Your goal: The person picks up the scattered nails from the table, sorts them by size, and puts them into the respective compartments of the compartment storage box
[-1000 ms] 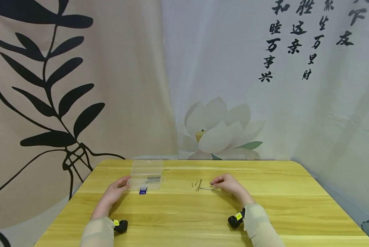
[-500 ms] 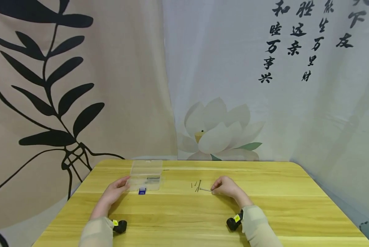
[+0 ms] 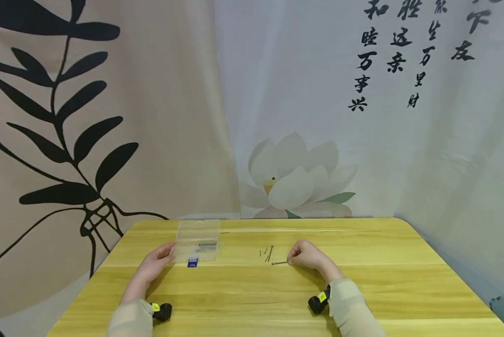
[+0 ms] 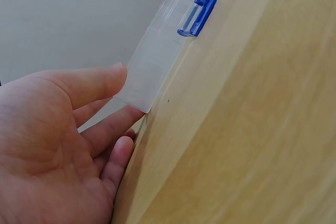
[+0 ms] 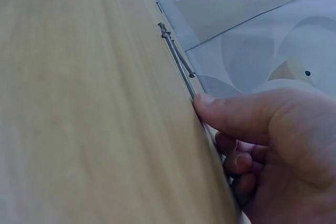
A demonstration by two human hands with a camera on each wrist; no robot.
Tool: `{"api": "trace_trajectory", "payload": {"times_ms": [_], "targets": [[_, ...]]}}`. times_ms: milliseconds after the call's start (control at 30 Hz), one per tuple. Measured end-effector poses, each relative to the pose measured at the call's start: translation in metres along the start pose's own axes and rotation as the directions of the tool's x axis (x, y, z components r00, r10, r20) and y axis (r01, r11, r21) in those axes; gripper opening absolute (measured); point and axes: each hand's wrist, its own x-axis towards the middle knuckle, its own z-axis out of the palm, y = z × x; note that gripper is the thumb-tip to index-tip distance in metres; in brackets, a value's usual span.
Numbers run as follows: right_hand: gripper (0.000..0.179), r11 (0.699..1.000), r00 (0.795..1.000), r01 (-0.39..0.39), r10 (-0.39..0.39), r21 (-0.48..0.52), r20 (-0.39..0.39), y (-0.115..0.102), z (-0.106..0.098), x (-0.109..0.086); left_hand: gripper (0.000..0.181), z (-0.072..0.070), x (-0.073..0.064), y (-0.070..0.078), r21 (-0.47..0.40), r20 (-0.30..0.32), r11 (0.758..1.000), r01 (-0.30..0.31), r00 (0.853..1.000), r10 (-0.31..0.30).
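Note:
A clear plastic box (image 3: 198, 230) with a blue latch (image 3: 192, 263) stands at the table's back left, its lid tipped back. Some dark thin pieces (image 3: 207, 244) lie inside it. My left hand (image 3: 156, 263) holds the box by its left front corner; in the left wrist view the thumb is at the edge and the fingers lie low against the side. My right hand (image 3: 310, 256) pinches a long nail (image 3: 279, 263) near one end between thumb and fingers, its head pointing left. Several other nails (image 3: 269, 254) of different lengths lie just left of it.
One small dark nail (image 3: 224, 233) lies just right of the box. Each wrist carries a black camera (image 3: 317, 304). Behind the wooden table (image 3: 235, 299) hangs a printed curtain (image 3: 184, 117).
My right hand has come down onto the long nail and gripped its right end. The nail's head end has swung slightly toward the front edge. The left hand stays at the box.

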Motion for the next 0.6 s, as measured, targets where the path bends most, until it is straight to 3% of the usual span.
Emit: {"api": "trace_trajectory", "payload": {"times_ms": [267, 600], "targets": [[0.008, 0.998, 0.997, 0.058, -0.056, -0.036, 0.054, -0.0011, -0.0011, 0.0010, 0.053, -0.0007, -0.0014, -0.0024, -0.005, 0.023, 1.000, -0.010, 1.000, 0.010], [0.038, 0.997, 0.991, 0.082, -0.080, -0.008, 0.104, -0.0017, -0.0002, 0.0019, 0.053, 0.0000, -0.0011, -0.0015, -0.002, 0.022, 1.000, 0.001, 1.000, -0.001]]}}
